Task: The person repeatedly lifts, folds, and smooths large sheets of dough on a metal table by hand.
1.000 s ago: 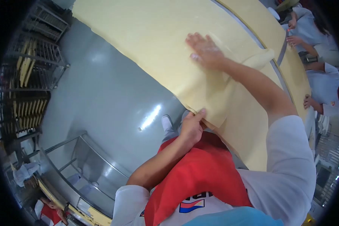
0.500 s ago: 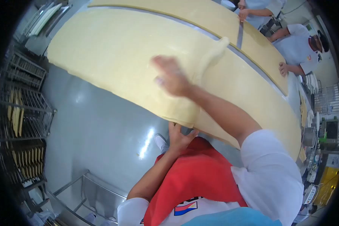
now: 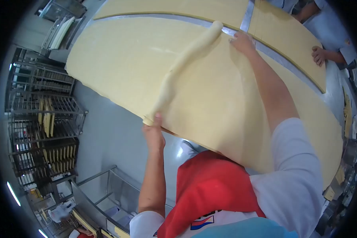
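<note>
A wide, pale yellow dough sheet covers the near part of the table. Across it slants a raised, rounded fold of dough, from the near edge up to the far edge. My left hand pinches the dough at the near end of this fold, thumb on top and fingers beneath. At the far edge, right of the fold's far end, my right hand has its fingers curled down on the sheet's border. A soft ripple runs through the dough below my right hand.
Behind a metal strip lie further dough sheets. A co-worker's hand rests at the right one. Racks with trays stand at the left, a metal frame cart at lower left.
My right hand, blurred above the dough before, is now down at the far edge. My left hand has shifted left along the near edge. The raised fold now reaches across the sheet's width.
</note>
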A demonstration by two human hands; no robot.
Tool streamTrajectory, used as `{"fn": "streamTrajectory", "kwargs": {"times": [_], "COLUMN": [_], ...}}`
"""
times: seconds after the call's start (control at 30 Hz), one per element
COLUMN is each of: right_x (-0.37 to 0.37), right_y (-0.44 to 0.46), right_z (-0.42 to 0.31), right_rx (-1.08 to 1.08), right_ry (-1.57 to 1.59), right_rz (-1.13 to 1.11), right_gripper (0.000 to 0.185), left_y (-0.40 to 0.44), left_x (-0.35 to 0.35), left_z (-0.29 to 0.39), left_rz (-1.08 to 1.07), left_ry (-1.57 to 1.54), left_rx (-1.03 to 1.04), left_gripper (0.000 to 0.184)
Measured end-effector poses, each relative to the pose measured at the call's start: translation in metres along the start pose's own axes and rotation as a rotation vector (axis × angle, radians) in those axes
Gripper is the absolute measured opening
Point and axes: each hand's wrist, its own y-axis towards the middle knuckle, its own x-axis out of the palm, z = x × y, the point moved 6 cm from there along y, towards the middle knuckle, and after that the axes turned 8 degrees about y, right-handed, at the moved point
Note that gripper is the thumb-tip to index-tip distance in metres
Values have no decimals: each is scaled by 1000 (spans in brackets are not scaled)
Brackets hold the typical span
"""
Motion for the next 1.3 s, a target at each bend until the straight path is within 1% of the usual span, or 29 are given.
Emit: {"fn": "streamTrajectory", "kwargs": {"times": [0.07,0.13,0.17,0.2,0.23,0.27,0.33,0.4,0.43,0.47,0.5,0.57,0.63,0.7,0.73,0.8,0.83,0.87,0.93,0.97,1.0,1.07,1.1,1.13,1.17,1.2,1.23,1.27,1.3], "right_x": [-7,-16,-16,-15,-20,-25,-27,-25,-18,-16,-17,-18,-26,-67,-76,-89,-99,-93,-89,-95,-102,-102,-105,-107,-104,-98,-94,-93,-91], "right_y": [-2,0,6,10,14,19,18,10,6,2,-1,3,2,-8,-4,0,-9,-13,-6,5,13,15,10,5,6,7,7,2,-4], "right_z": [-1,2,4,7,13,10,2,15,16,19,20,11,13,7,13,28,33,37,37,48,54,54,56,57,56,57,60,53,38], "right_rx": [-42,-81,-98,-111,-105,-184,-291,-268,-272,-300,-327,-317,-294,-401,-397,-230,-120,-114,-252,-245,-286,-342,-235,-123,-126,-207,-284,-282,-222], "right_ry": [24,37,6,-26,-18,70,161,415,419,284,147,133,130,285,287,601,533,536,250,253,271,284,294,304,305,179,52,48,-119], "right_rz": [-5,3,-73,-151,-150,-215,-294,-293,-300,-209,-112,-87,-73,-37,-42,-279,-291,-287,-97,-83,-110,-177,-330,-470,-458,-338,-225,-228,-218], "right_gripper": [48,46,46,47,47,46,46,48,48,49,49,50,50,52,52,53,49,49,47,47,47,47,46,46,46,44,41,41,42], "left_y": [-10,-31,-32,-30,-32,-36,-46,-52,-54,-57,-61,-62,-64,-71,-81,-92,-96,-101,-105,-100,-98,-107,-108,-107,-107,-107,-111,-118,-121], "left_x": [12,43,48,48,48,48,52,56,60,66,74,84,83,75,71,67,69,70,64,66,65,65,62,68,74,78,86,93,101], "left_z": [4,0,0,-1,-4,2,-9,-14,-9,-3,0,10,28,51,61,55,33,19,17,16,22,47,35,13,1,3,1,-3,-6], "left_rz": [71,-42,-97,-104,-107,-103,-83,-63,-79,-99,-98,-68,-81,-89,-125,-159,-171,-184,-174,-163,-169,-350,-340,-394,-457,-466,-440,-404,-401], "left_ry": [-643,-524,-587,-576,-687,-802,-751,-697,-860,-1024,-1025,-754,-760,-768,-829,-891,-928,-965,-909,-849,-845,-885,-893,-869,-839,-838,-935,-1032,-1038], "left_rx": [-339,-416,-405,-395,-387,-379,-410,-437,-426,-414,-413,-407,-364,-331,-328,-332,-460,-582,-560,-550,-558,-389,-384,-475,-569,-565,-687,-809,-809], "left_gripper": [48,41,41,41,42,43,43,44,44,44,44,46,47,49,50,51,52,53,54,55,55,56,56,52,50,50,47,45,45]}}
